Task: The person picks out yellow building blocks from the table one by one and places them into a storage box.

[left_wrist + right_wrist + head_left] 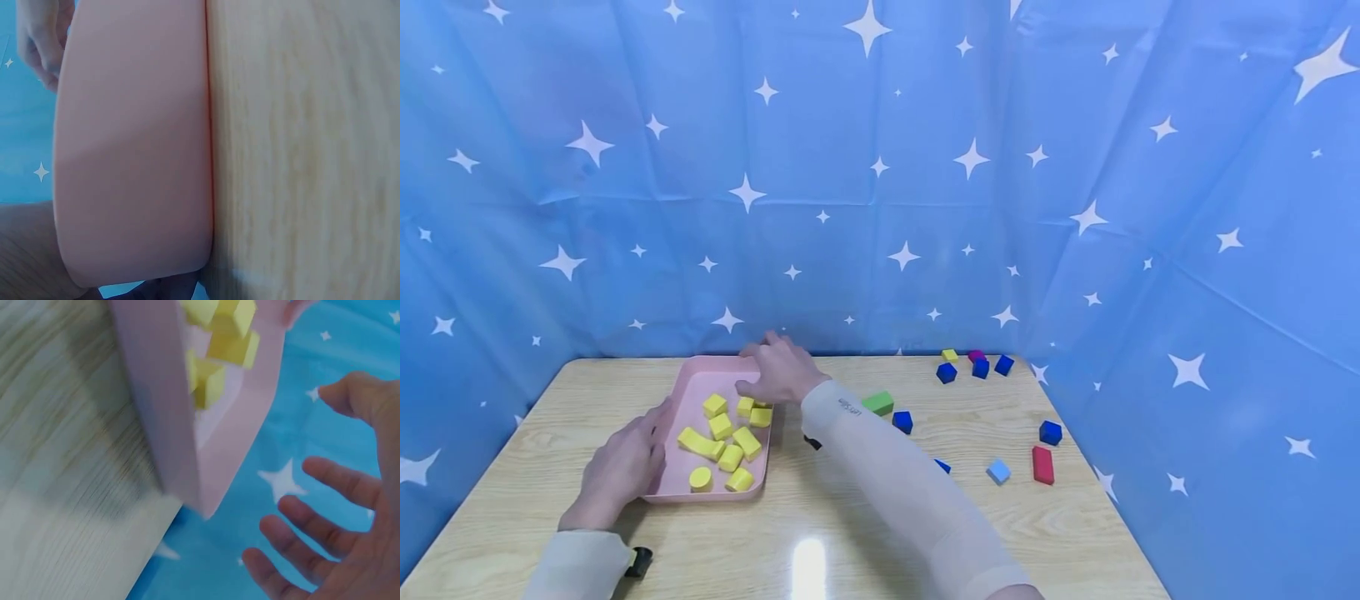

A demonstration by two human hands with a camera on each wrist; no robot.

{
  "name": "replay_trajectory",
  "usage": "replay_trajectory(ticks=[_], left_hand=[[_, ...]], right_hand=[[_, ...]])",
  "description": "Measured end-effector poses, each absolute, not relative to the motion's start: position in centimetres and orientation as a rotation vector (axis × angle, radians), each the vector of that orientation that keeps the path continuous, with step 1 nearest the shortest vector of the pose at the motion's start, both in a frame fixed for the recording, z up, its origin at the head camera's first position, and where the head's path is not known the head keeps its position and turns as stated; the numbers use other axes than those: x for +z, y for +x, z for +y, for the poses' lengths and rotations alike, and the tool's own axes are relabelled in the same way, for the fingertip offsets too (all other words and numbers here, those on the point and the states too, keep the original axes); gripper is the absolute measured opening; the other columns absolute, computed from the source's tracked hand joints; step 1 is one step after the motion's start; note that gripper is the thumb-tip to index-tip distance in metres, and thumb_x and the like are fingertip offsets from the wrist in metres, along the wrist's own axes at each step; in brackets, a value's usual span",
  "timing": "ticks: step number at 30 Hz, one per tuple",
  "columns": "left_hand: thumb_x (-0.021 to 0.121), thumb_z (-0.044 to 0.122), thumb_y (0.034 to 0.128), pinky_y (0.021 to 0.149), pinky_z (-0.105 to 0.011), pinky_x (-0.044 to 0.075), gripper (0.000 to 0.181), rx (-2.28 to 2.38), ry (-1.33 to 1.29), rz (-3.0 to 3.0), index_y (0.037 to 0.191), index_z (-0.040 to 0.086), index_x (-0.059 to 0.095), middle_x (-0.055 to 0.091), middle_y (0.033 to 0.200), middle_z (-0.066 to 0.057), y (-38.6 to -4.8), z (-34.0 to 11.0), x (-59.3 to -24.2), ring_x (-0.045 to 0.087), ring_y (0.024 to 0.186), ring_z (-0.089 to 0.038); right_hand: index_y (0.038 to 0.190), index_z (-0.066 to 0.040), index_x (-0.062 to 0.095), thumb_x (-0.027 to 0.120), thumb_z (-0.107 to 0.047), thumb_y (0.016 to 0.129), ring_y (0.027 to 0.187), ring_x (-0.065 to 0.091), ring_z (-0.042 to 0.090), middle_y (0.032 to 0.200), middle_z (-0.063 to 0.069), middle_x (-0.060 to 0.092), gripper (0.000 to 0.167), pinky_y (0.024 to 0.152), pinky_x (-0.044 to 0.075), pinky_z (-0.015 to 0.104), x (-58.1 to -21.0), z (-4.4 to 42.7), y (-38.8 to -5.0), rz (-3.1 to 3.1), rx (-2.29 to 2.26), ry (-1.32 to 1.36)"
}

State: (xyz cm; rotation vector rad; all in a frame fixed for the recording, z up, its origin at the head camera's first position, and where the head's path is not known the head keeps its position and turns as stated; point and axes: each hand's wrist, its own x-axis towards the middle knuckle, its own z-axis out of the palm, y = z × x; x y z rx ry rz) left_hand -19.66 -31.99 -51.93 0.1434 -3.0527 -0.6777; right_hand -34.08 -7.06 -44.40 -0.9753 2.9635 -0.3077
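A pink tray (691, 483) stands on the left part of the table with several yellow blocks (720, 427) in it, some cube-shaped, some rounded, one arch-like. My left hand (621, 462) grips the tray's left side near the front corner, its thumb over the rim; in the left wrist view the tray wall (134, 150) hides most of its fingers. Over the tray's far right corner is my right hand (781, 371). The right wrist view shows this hand (350, 512) with fingers spread and apart from the tray, nothing between them.
Right of the tray lie a green block (878, 403) and a dark blue block (902, 422). Farther right are a light blue block (998, 472), a red block (1042, 465) and several small blocks near the back edge. A starry blue curtain (850, 167) hangs behind the table.
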Motion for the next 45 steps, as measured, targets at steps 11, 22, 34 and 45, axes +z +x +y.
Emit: replay_trajectory(ticks=[11,22,34,45], left_hand=[[0.054,0.009,0.1152,0.109,-0.082,0.058,0.073,-0.681,0.146,-3.054,0.183,0.003,0.028,0.048,0.172,-0.041,-19.8,-32.2,-51.4,0.066,0.136,-0.058],[0.056,0.008,0.1139,0.106,-0.079,0.061,0.074,-0.669,0.156,-3.069,0.183,0.002,0.029,0.047,0.171,-0.042,-19.7,-32.3,-51.7,0.069,0.124,-0.052],[0.059,0.008,0.1119,0.101,-0.073,0.065,0.075,-0.667,0.197,-3.076,0.181,0.0,0.032,0.047,0.17,-0.043,-19.3,-32.5,-52.0,0.069,0.112,-0.046],[0.057,0.006,0.1115,0.103,-0.074,0.064,0.073,-0.666,0.168,-3.056,0.181,0.001,0.034,0.046,0.172,-0.042,-19.5,-32.0,-51.9,0.07,0.122,-0.051]], right_hand=[[0.163,-0.026,0.069,0.076,-0.055,0.107,0.145,0.062,0.03,0.163,0.008,0.061,0.063,0.121,0.061,0.057,-44.1,-2.2,-36.0,2.972,-0.385,-0.856],[0.165,-0.022,0.067,0.077,-0.05,0.109,0.156,0.059,0.038,0.171,0.015,0.058,0.064,0.122,0.061,0.065,-44.1,3.0,-37.9,2.962,-0.485,-0.776],[0.167,-0.02,0.066,0.08,-0.046,0.109,0.162,0.054,0.044,0.179,0.017,0.048,0.065,0.125,0.056,0.072,-45.1,9.7,-40.4,2.994,-0.547,-0.571],[0.17,-0.016,0.06,0.078,-0.045,0.109,0.157,0.058,0.05,0.181,0.026,0.043,0.07,0.127,0.056,0.071,-45.7,16.6,-41.8,3.023,-0.583,-0.385]])
